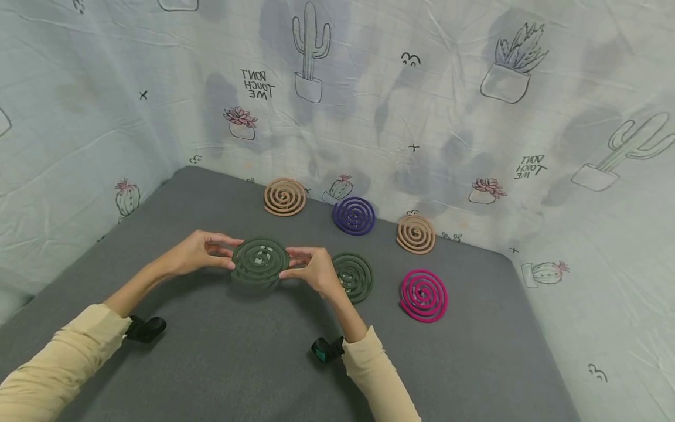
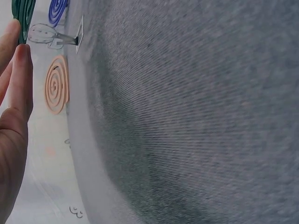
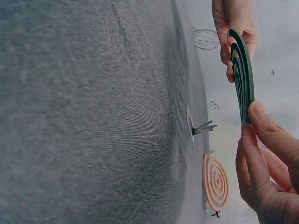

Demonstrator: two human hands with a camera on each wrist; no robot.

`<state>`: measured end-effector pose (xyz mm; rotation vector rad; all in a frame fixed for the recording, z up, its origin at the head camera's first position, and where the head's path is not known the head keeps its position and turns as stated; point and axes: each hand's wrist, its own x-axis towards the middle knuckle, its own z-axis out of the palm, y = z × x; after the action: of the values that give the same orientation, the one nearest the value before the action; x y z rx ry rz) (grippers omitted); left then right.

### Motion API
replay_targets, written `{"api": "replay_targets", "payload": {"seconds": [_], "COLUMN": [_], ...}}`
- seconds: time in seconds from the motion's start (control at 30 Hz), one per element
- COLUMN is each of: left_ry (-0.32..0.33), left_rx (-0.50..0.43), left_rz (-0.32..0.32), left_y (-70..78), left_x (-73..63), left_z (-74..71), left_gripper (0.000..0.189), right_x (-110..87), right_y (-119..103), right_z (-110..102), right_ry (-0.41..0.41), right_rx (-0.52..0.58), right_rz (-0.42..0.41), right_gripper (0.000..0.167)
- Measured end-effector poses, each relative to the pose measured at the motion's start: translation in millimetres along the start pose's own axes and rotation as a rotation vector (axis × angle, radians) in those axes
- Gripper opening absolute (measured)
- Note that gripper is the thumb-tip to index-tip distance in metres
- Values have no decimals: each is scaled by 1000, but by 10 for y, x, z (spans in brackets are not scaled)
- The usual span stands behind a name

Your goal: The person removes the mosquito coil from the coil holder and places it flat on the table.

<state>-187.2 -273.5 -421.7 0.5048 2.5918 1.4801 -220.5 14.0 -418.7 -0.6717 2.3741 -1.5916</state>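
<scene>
A dark green mosquito coil (image 1: 261, 261) hangs nearly flat above the grey table, between both hands. My left hand (image 1: 203, 252) pinches its left edge between thumb and fingers. The opposite edge is pinched by my right hand (image 1: 314, 269). Seen from the right wrist, the green coil (image 3: 243, 77) is edge-on, its rings slightly out of plane. A small metal stand (image 3: 198, 129) with upright prongs sits on the table there. Another green coil (image 1: 361, 275) lies just right of my right hand, partly hidden by it.
Along the back lie a tan coil (image 1: 285, 197), a purple coil (image 1: 354, 215) and a second tan coil (image 1: 416, 234). A pink coil (image 1: 423, 296) lies at the right. Printed cloth (image 1: 369, 117) rises behind the grey table (image 1: 237, 363).
</scene>
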Motion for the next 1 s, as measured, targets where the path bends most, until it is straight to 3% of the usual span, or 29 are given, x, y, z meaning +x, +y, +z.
{"api": "replay_targets", "payload": {"seconds": [0.3, 1.0], "left_ry": [-13, -79], "left_rx": [-45, -63], "left_rz": [6, -48], "left_y": [-8, 7], "left_x": [-95, -159], "left_z": [25, 59], "left_gripper": [53, 57], "right_x": [-67, -180], "right_y": [-7, -52], "right_z": [69, 145], "right_ry": [-4, 19], "right_rx": [-37, -73], "right_rz": [-6, 99], "right_gripper": [50, 49]}}
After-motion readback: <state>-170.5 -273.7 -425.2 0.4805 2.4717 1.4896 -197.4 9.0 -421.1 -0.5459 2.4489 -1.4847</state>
